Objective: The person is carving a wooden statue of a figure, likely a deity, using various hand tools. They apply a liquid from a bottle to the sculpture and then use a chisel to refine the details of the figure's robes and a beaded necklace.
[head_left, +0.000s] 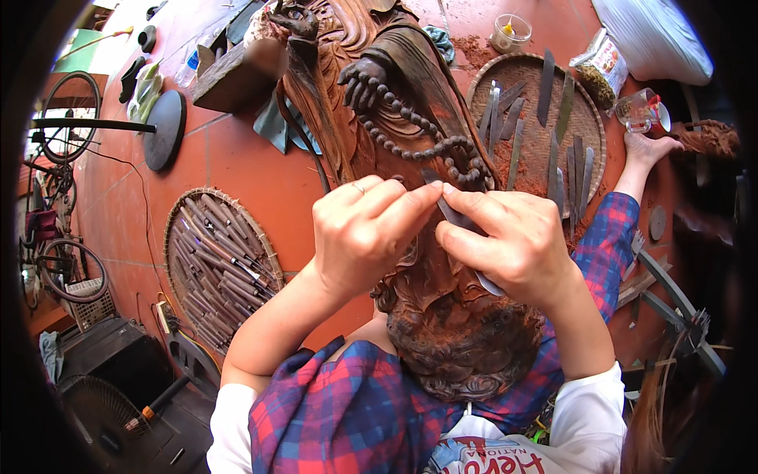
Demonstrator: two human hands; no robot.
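Observation:
A carved brown wooden statue (pixel 462 340) lies with its curly-haired head against my lap and its robed body stretching away from me. Carved prayer beads (pixel 410 118) hang from its hand. Above the statue I hold a thin, flat metal scraper blade (pixel 455 215) at a slant. My right hand (pixel 509 241) is closed round its middle, and the lower end sticks out beneath the fingers. My left hand (pixel 363 229) is closed too, its thumb and fingertips pinching near the blade's upper end. Both thumbs nearly meet there. The edge touching the wood, if any, is hidden.
A round woven tray (pixel 598 150) at the far right bears several flat blades and reddish wood dust. To the left, another basket (pixel 278 272) holds many handled carving tools. A wooden block (pixel 241 79) lies beyond it. A black fan (pixel 103 411) stands at lower left.

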